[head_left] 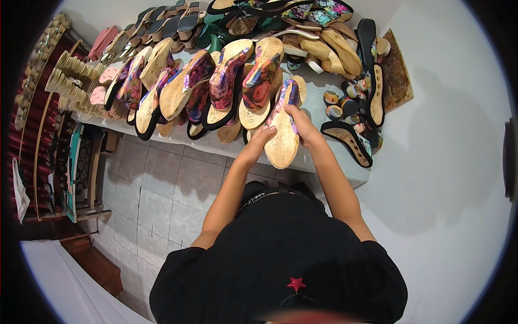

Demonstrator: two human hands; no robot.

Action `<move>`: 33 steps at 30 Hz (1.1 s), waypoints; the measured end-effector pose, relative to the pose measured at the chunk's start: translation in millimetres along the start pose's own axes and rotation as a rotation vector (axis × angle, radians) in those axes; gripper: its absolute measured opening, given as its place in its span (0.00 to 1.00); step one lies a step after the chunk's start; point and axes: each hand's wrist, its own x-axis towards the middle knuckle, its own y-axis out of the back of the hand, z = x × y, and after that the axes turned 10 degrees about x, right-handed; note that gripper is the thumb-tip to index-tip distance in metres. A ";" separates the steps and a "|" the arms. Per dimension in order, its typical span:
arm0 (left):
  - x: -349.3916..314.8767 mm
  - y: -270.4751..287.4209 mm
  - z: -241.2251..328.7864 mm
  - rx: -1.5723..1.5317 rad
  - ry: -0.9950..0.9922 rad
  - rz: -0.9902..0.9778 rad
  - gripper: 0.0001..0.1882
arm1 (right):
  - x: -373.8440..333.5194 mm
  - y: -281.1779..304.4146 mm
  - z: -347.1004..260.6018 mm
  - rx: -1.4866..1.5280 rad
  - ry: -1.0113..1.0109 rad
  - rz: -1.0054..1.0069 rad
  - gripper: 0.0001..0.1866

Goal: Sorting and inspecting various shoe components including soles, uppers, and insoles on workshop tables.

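Left hand [257, 146] and right hand [304, 127] gripping one floral-sided sole [282, 144], floral wedges [223, 93] to their left, black-edged footbed [349, 142] to their right

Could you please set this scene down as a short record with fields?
Left hand: holds the left side of a tan-and-floral sole
Right hand: holds its right side
Pale table: bears a row of floral wedge soles, left of the held one
Table's right end: black-edged soles
Floor: grey tiles

Blurred red thing [321, 317], lower edge
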 end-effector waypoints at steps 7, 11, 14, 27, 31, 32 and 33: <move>9.7 -0.4 0.2 -0.051 0.050 0.001 0.29 | -1.3 -3.1 -8.7 0.070 -0.015 0.016 0.34; 12.1 1.9 -1.3 -0.056 0.067 0.045 0.29 | -7.4 -9.2 -15.0 0.038 -0.001 0.054 0.34; 6.6 0.0 7.4 -0.017 0.056 0.024 0.29 | -14.6 -12.0 -17.4 -0.011 -0.053 0.117 0.34; -19.2 -5.5 32.5 0.261 -0.252 0.242 0.27 | -4.7 48.1 7.3 -0.372 0.347 0.500 0.43; -31.4 -15.8 51.7 0.485 -0.430 0.374 0.22 | -29.4 112.5 4.3 -1.059 0.644 0.987 0.38; -33.7 -21.2 56.6 0.483 -0.433 0.365 0.22 | -36.6 129.7 4.1 -1.058 0.644 0.997 0.38; -36.3 -26.4 61.5 0.504 -0.566 0.393 0.20 | -42.9 144.8 4.5 -1.157 0.538 0.997 0.38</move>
